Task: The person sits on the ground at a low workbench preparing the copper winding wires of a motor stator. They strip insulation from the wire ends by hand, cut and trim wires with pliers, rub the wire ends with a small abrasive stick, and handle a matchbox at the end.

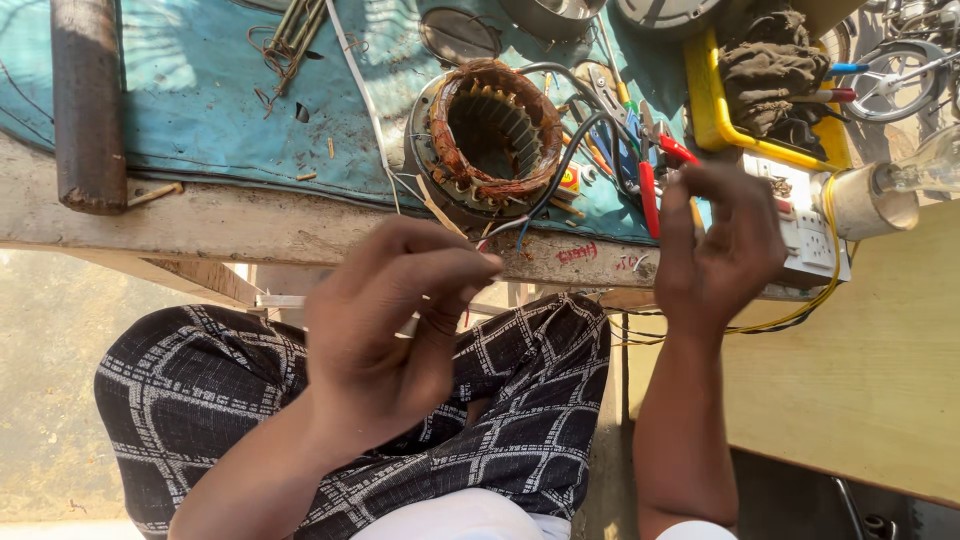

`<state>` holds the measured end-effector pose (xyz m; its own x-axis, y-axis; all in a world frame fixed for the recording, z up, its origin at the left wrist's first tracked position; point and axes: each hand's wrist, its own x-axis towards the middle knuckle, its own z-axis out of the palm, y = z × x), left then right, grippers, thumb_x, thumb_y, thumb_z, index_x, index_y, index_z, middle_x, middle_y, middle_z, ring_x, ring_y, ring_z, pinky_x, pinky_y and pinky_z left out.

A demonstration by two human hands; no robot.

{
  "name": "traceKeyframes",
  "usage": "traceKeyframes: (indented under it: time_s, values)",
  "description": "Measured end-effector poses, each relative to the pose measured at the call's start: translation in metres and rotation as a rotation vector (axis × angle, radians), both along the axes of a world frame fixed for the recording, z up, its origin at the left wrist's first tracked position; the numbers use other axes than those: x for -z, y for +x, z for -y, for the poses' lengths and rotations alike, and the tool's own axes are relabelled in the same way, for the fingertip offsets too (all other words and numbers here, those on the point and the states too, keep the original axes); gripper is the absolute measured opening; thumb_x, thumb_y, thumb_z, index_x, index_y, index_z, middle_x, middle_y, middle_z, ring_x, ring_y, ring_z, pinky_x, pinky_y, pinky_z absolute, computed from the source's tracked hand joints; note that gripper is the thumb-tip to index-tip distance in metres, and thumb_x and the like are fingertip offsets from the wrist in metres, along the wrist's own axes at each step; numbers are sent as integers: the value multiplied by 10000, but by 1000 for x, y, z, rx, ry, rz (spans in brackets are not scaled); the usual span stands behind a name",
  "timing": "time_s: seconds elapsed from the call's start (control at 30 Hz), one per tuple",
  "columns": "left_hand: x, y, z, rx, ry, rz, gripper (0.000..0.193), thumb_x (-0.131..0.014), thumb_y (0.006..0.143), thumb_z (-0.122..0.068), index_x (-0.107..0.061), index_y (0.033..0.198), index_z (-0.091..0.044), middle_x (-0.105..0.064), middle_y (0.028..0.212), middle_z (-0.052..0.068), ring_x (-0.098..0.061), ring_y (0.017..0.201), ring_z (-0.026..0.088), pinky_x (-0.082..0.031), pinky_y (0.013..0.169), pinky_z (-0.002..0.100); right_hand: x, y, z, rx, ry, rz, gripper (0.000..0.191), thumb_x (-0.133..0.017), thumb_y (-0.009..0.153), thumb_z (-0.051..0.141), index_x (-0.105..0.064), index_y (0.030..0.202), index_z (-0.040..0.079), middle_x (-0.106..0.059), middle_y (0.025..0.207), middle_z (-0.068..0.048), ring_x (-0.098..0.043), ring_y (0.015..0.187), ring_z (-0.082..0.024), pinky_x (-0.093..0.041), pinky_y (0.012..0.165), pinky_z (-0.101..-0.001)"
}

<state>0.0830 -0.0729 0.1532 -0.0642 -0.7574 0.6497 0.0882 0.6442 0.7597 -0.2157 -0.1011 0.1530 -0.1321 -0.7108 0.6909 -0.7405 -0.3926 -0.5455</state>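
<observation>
A round motor stator (494,135) with copper windings lies on a blue cloth (210,95) at the bench edge. Black, red and blue wires (545,195) run from it toward me. My left hand (395,320) is below the bench edge, with thumb and fingers pinched on thin wire ends near the stator's leads. My right hand (715,250) hovers to the right of the stator with fingers spread and nothing in it. It is in front of red-handled pliers (650,190).
A yellow tray (712,110) with dark rags stands at the back right. Beside it are a white socket board (810,225) and a bulb in a holder (900,185). A thick dark rod (88,100) lies at the left. My checked trousers (200,390) fill the foreground.
</observation>
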Motion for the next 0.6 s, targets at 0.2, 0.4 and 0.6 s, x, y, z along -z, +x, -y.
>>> traceKeyframes:
  time_s: [0.2, 0.4, 0.6]
  values:
    - [14, -55, -19, 317, 180, -250, 169, -708, 992, 45, -585, 1092, -11, -671, 940, 127, -683, 821, 191, -552, 693, 264, 28, 68, -76, -608, 94, 498, 308, -774, 1000, 200, -705, 1230, 7, -648, 1166, -177, -652, 1074, -266, -555, 942, -409]
    - [29, -54, -14, 441, 293, -288, 151, -694, 1003, -6, -570, 1089, -17, -691, 899, 99, -715, 798, 186, -570, 730, 291, 47, 68, -67, -885, 150, 885, 154, -719, 1061, 120, -741, 1157, 2, -612, 1186, -146, -599, 1051, -228, -502, 891, -349]
    - [15, -34, 7, -119, -109, 30, 246, -790, 968, -39, -605, 1130, -43, -673, 1042, 112, -666, 942, 247, -521, 745, 332, 33, 66, -36, -579, 147, 859, 121, -691, 1026, 28, -704, 1146, 29, -674, 1147, -153, -656, 1033, -233, -569, 896, -361]
